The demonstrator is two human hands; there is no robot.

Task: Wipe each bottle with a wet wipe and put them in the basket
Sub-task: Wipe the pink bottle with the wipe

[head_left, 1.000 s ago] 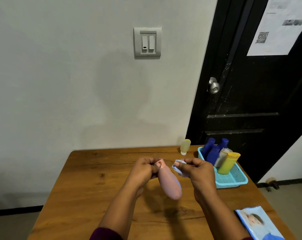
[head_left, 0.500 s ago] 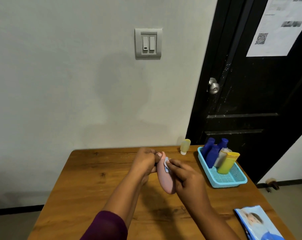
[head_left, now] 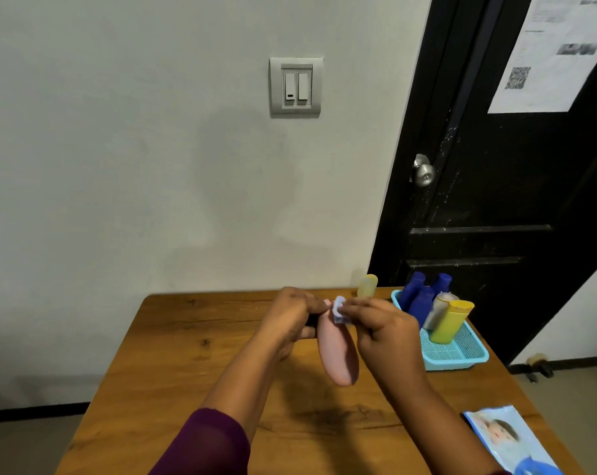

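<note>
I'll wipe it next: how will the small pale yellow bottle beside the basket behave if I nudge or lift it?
The pale yellow bottle looks small and translucent, so probably light. It stands upright and slim, so a sideways nudge would likely tip it. Its rounded body might then roll, with the table edge close behind.

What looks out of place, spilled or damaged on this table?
Nothing is spilled or damaged. One pale yellow bottle stands outside the blue basket, at the table's far edge. The bottles inside lean rather than stand upright.
</note>
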